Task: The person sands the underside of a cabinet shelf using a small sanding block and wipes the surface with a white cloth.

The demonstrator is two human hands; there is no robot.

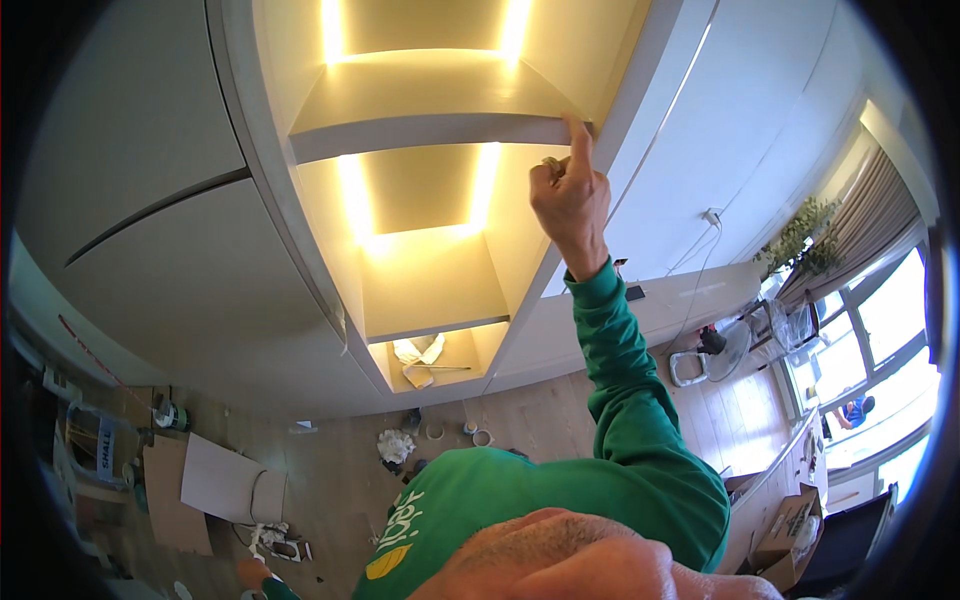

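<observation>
My right hand (575, 200) is raised to a lit shelf unit. Its index finger is stretched up against the right end of a shelf's front edge (430, 130). The other fingers are curled in, and a small greyish thing (553, 164), too small to name, shows at them. Below that shelf is a lit compartment (425, 270) with two glowing light strips. In the lowest compartment lie a crumpled white cloth or paper (420, 350) and a thin rod. Down at the lower left, my left hand (252, 573) hangs low, small in view, its fingers not clear.
Flat pale panels (150, 250) flank the shelves. On the wood floor lie boards (225, 475), a white crumpled bundle (396, 446), tape rolls (482, 438) and a cable. To the right are a clear chair (728, 350), a cardboard box (785, 530) and windows, with a person (855, 410) beyond.
</observation>
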